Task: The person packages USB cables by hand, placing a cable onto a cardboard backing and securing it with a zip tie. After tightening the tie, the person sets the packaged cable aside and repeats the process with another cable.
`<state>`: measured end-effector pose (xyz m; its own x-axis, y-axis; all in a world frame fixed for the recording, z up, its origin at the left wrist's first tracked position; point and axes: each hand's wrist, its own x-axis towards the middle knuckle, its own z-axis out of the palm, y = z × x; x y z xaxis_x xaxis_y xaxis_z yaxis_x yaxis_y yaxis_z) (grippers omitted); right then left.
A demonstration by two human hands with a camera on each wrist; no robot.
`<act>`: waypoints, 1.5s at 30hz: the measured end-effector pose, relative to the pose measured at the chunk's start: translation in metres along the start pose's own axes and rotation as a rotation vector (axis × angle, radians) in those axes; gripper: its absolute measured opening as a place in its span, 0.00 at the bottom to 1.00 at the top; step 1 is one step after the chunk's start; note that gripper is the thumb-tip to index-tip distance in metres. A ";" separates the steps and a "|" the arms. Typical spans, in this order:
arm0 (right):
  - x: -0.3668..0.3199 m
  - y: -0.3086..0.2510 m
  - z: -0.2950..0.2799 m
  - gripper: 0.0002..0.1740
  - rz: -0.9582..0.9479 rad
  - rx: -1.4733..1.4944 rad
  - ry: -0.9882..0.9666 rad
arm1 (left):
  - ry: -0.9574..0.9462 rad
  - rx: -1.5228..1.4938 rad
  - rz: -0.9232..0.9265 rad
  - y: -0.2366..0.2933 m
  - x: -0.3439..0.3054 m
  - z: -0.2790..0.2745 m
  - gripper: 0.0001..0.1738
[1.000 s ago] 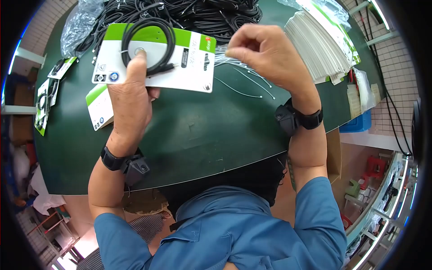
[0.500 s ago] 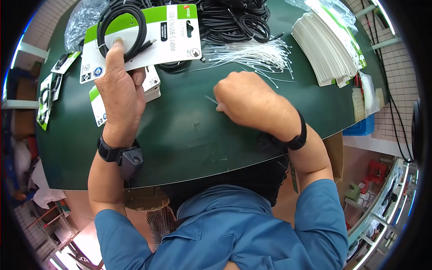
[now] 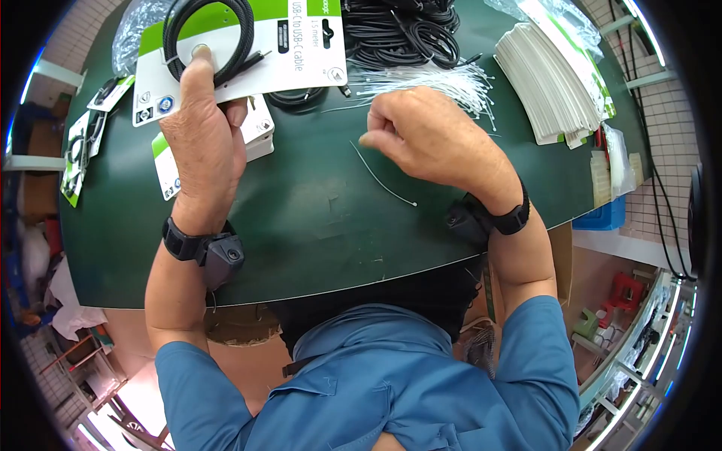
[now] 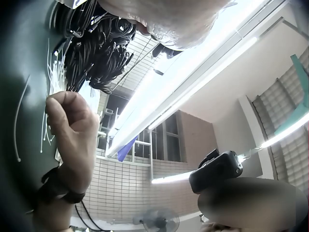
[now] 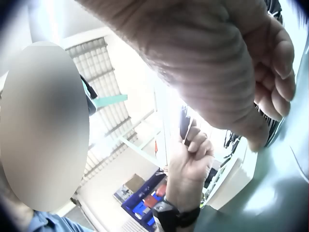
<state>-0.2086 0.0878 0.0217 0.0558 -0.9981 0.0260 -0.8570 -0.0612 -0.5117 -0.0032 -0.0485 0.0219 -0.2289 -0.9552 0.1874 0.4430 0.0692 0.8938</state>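
My left hand (image 3: 201,143) grips a green-and-white packaging card (image 3: 314,64) printed "USB-C to USB-C cable", thumb on its front and other fingers behind. A coiled black USB cable (image 3: 246,46) lies against that card, its top edge cut off by the head view. To the right, my right hand (image 3: 436,139) hovers over the table with its fingers loosely bent; the right wrist view shows its thumb (image 5: 258,137) apart from the fingers. Beside it on the table lies a single white cable tie (image 3: 382,180), also seen in the left wrist view (image 4: 18,121).
Behind the right hand spreads a pile of white cable ties (image 3: 451,84), backed by a heap of black cables (image 3: 391,45). A tall stack of cards (image 3: 545,86) stands at right; another stack (image 3: 259,143) sits behind the left hand. Carded cables (image 3: 75,158) lie at far left.
My right hand came back from the tie pile, then let a cable tie down onto the table and rose slightly away. The left hand shifted the card up and left, then slightly right.
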 end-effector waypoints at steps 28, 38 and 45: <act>-0.054 -0.018 -0.020 0.08 0.143 0.393 0.097 | -0.059 0.403 0.448 -0.011 0.001 -0.018 0.09; 0.000 -0.015 -0.060 0.08 -0.182 1.131 0.494 | 0.016 0.317 0.080 0.009 -0.011 -0.007 0.17; 0.019 0.009 -0.051 0.13 -0.218 1.137 0.528 | -0.078 0.480 0.465 -0.020 -0.026 -0.028 0.17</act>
<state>-0.2413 0.0676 0.0620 -0.2947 -0.8654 0.4053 0.0793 -0.4448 -0.8921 0.0183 -0.0326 -0.0124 -0.1778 -0.7726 0.6095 0.0801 0.6059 0.7915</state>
